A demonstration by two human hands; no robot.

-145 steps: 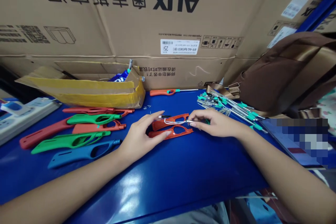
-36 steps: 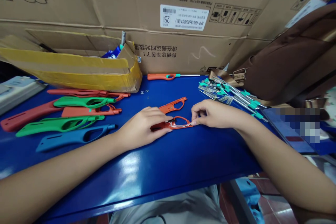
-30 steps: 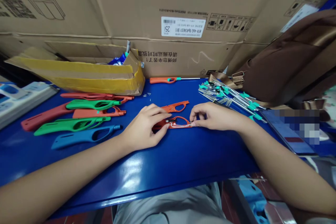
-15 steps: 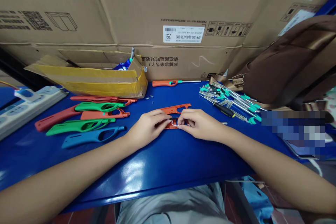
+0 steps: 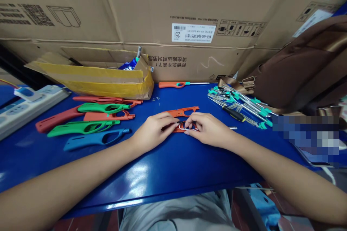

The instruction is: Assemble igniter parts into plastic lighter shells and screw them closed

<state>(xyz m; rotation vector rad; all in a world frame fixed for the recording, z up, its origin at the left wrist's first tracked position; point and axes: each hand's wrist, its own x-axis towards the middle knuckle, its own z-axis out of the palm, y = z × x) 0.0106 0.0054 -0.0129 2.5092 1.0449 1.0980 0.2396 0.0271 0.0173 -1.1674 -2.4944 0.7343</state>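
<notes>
Between my hands lies an orange lighter shell half [image 5: 179, 129], its inside facing up, with a thin white wire [image 5: 185, 129] looping across it. My left hand [image 5: 151, 133] is closed in a pinch at the shell's left part; its palm side is hidden. From the other side, my right hand [image 5: 210, 130] curls its fingers over the shell, index finger and thumb closed at the wire. Just behind them rests a second orange shell half [image 5: 184, 111]. A metal tube end [image 5: 233, 128] pokes out to the right, beyond my right hand.
Red, green and blue lighter shells [image 5: 94, 140] lie at left, near a power strip [image 5: 35, 110]. Behind stands a taped carton [image 5: 94, 81]. An assembled orange lighter [image 5: 170, 85] lies at the back. Metal tubes with green parts [image 5: 244, 103], a screwdriver [image 5: 233, 114] and a brown bag [image 5: 300, 65] occupy the right.
The black part seen at my left fingertips is now hidden. My right fingertips have shifted slightly over the shell, and more of the white wire shows. The view has tilted slightly.
</notes>
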